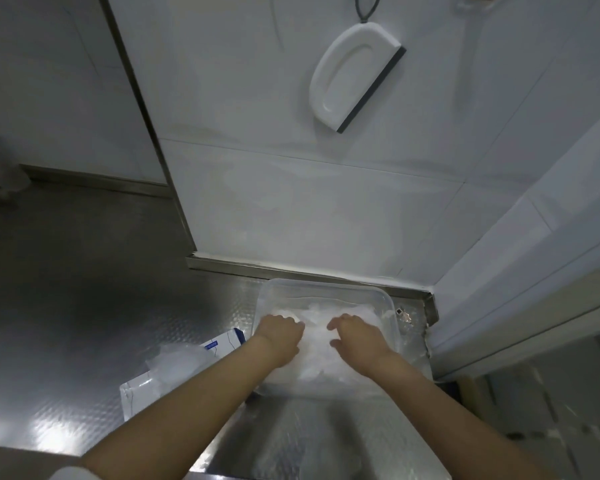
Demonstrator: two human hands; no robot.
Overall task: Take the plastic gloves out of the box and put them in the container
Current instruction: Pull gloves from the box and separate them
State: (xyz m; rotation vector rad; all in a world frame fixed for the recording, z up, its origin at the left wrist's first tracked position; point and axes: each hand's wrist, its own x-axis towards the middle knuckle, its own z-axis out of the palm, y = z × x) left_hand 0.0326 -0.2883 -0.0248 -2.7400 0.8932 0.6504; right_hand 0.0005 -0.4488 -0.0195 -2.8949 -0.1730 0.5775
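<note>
A clear plastic container (pixel 385 299) stands on the steel counter against the wall, with a heap of thin translucent plastic gloves (pixel 317 355) inside. My left hand (pixel 280 337) is in the container on the left of the heap, its fingers curled down into the gloves. On the right of the heap my right hand (pixel 357 337) presses down with bent fingers and the thumb spread. The white and blue glove box (pixel 137 396) lies on its side to the left, partly under my left forearm, and more clear gloves (pixel 175 358) spill from its opening.
The steel counter (pixel 84 306) stretches to the left and towards me. A white tiled wall rises behind the container, with a white squeegee (pixel 354 77) hanging on it. A small metal object (pixel 404 315) lies right of the container, near the counter's right edge.
</note>
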